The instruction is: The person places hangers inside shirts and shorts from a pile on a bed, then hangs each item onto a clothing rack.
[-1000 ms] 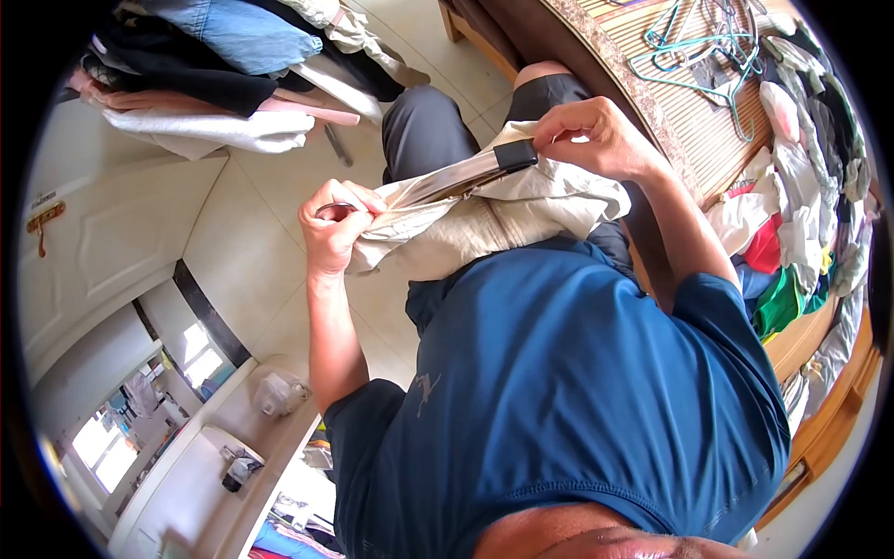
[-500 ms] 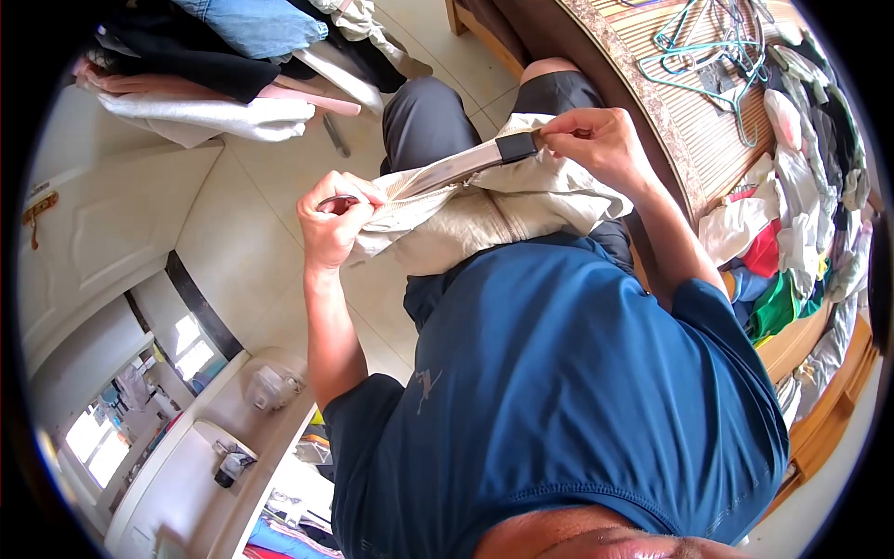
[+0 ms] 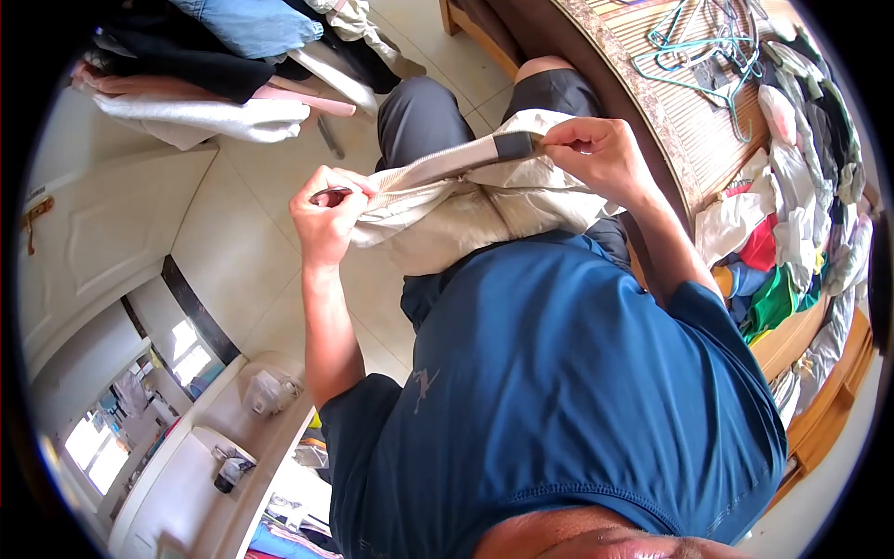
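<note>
Beige trousers [image 3: 456, 233], as far as their folds show, are stretched by the waistband above my knees. My left hand [image 3: 326, 210] is closed on the waistband's left end; a dark curved piece shows among its fingers, too small to name. At the other end my right hand [image 3: 601, 158] pinches the waistband with thumb and fingertips. A dark patch [image 3: 513, 145] sits on the band right beside those fingertips, next to a paler strip. The lower part of the trousers hangs bunched against my blue shirt [image 3: 577, 373].
On the right, a bed with a striped mat [image 3: 652, 56] carries tangled hangers [image 3: 712, 56] and a heap of clothes [image 3: 782, 224]. More clothes [image 3: 214, 65] hang at upper left. A white door [image 3: 112, 242] and a sink counter [image 3: 200, 456] are on the left.
Both hands have shifted slightly, the left a little leftward and the right a little lower. The waistband has turned so its inner strip shows wider and flatter.
</note>
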